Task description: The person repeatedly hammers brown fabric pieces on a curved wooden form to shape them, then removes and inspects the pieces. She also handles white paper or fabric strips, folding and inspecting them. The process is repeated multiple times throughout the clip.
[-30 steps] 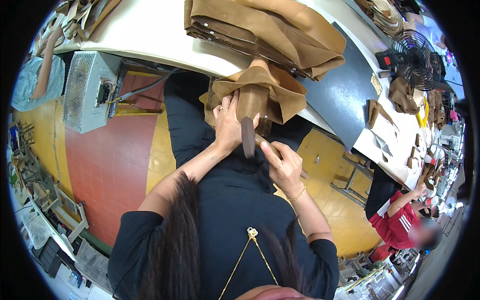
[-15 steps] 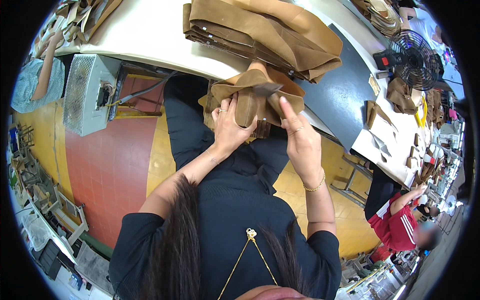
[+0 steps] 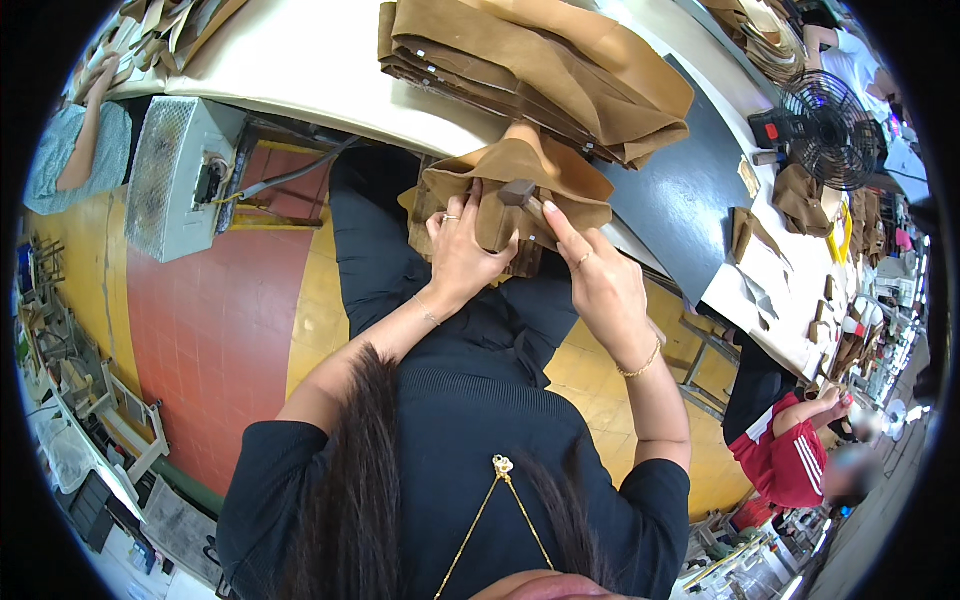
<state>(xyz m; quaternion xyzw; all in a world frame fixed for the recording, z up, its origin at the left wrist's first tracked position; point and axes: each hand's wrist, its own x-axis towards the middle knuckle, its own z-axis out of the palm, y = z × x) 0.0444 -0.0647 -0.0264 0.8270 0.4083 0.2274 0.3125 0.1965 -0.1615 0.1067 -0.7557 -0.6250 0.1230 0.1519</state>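
Holding the wooden handle of a hammer [image 3: 517, 192], the right hand [image 3: 608, 288] is clamped around it, and the hammer head lies ahead and to the left of this hand, over a brown leather piece [image 3: 565, 182]. Whether the head touches the leather, I cannot tell. The left hand [image 3: 460, 250] is spread upon the near part of the same piece, its thumb apart from the other fingers, and a narrow part of the leather runs between them. So the leather piece is under the left hand and reaches beyond it, while it lies ahead and to the left of the right hand. Below the leather, a wooden block [image 3: 525, 262] is partly seen, in front of the person's dark trousers [image 3: 385, 250]. Farther ahead, a stack of similar brown pieces [image 3: 540, 75] rests on the pale desk [image 3: 320, 65]. To the right of this stack lies a dark flat sheet [image 3: 680, 215], and farther right stands a black fan [image 3: 825, 130].
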